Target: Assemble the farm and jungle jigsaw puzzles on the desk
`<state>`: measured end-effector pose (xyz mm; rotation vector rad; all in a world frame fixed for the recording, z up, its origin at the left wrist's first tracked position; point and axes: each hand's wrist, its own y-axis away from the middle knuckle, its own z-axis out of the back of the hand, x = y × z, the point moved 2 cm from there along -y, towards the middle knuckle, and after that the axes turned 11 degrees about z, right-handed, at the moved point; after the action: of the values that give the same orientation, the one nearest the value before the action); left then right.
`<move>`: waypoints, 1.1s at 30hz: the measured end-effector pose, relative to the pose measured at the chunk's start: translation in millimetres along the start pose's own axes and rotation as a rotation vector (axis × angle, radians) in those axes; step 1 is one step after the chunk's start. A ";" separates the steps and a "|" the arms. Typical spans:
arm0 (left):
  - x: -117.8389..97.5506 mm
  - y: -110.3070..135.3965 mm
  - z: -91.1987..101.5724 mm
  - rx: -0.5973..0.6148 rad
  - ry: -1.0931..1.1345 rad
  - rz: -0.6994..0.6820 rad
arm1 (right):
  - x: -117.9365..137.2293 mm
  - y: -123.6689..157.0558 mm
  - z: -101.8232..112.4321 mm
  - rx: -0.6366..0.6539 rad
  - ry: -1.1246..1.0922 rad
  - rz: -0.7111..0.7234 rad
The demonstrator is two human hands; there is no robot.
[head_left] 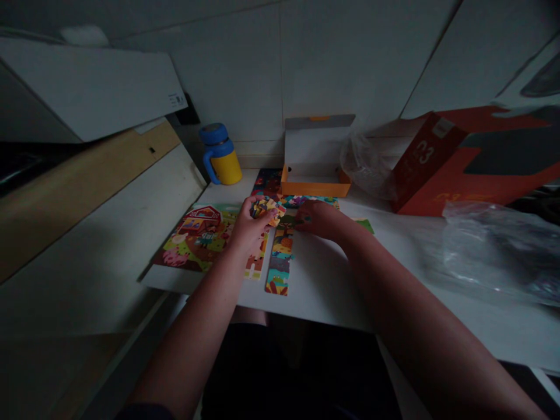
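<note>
Head view, centre of the frame: the left hand (248, 228) has its fingers (255, 205) closed around a stack of jigsaw pieces (268, 209), held just above the white surface (324, 286). The right hand (319, 220) rests palm-down just to the right of the stack, over loose pieces. Its fingers are curled, but whether they pinch a piece cannot be told. An assembled strip (280, 262) of interlocked pieces lies below the hands, and a finished farm puzzle (196, 239) lies flat at centre left. The pieces appear to be thin printed card: light, stiff, with a smooth face, and likely to bend at the tabs. They are best taken by the edges between thumb and fingertip, since a loose stack can slide apart. Behind the hands stands an orange box (315, 188) of matt board with its lid raised. A blue-and-yellow mug (221, 154) stands at upper left of it, and a crinkled clear plastic bag (494, 251) lies at right.
</note>
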<state>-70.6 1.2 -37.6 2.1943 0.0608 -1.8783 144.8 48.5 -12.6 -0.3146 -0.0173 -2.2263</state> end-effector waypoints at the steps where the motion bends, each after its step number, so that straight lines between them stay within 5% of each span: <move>1: -0.3 0.4 -0.4 0.003 0.000 0.003 | -0.6 -0.7 -0.2 0.001 -0.010 0.004; 8: -4.2 6.0 -5.8 0.026 0.043 0.005 | 2.1 -0.6 1.0 -0.104 -0.121 -0.019; 12: -4.7 6.6 -7.7 0.032 0.033 -0.002 | 5.8 -1.5 -1.9 -0.316 -0.451 -0.085; 16: -2.6 6.2 -8.5 0.055 -0.022 -0.024 | 5.5 -7.9 -14.0 -0.387 -0.681 -0.136; 22: -2.4 9.3 -10.6 0.099 0.033 -0.021 | 1.5 -12.1 -23.5 -0.415 -1.098 -0.235; 33: -5.3 11.7 -10.3 0.046 -0.094 -0.048 | 12.5 -11.7 -19.7 -0.452 -1.317 -0.296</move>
<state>-59.3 -7.2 -29.1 2.1484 0.0542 -2.0256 124.0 43.8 -27.7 -2.0508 -0.2788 -1.8701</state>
